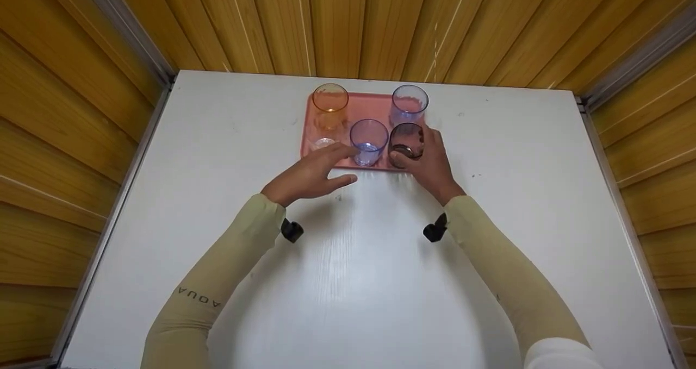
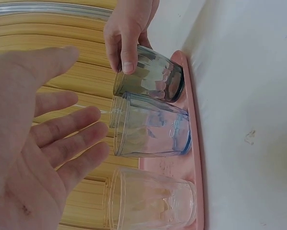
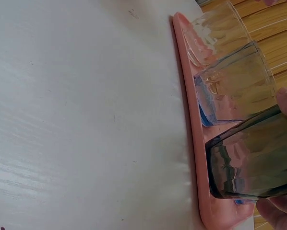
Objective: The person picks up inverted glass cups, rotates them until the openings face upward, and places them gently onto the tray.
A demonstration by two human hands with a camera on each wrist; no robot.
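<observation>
On a pink tray (image 1: 356, 104) stand several see-through tumblers. My right hand (image 1: 434, 165) grips the dark grey tumbler (image 3: 258, 155) at the tray's near right corner, thumb on one side and fingers on the other. Beside it stands a blue tumbler (image 2: 155, 127) at the middle of the near edge. My left hand (image 1: 312, 174) hovers over the near left, fingers spread and holding nothing, its fingertips close to the blue tumbler's rim. Beneath that hand in the head view is a clear tumbler (image 2: 153, 201), partly hidden. An amber tumbler (image 1: 330, 105) occupies the far left corner.
Another pale blue tumbler (image 1: 410, 102) stands at the far right corner of the tray, behind the grey one. The tray lies on a white table (image 1: 337, 282) near its back edge. Wood-look panels (image 1: 337, 26) rise behind and at both sides.
</observation>
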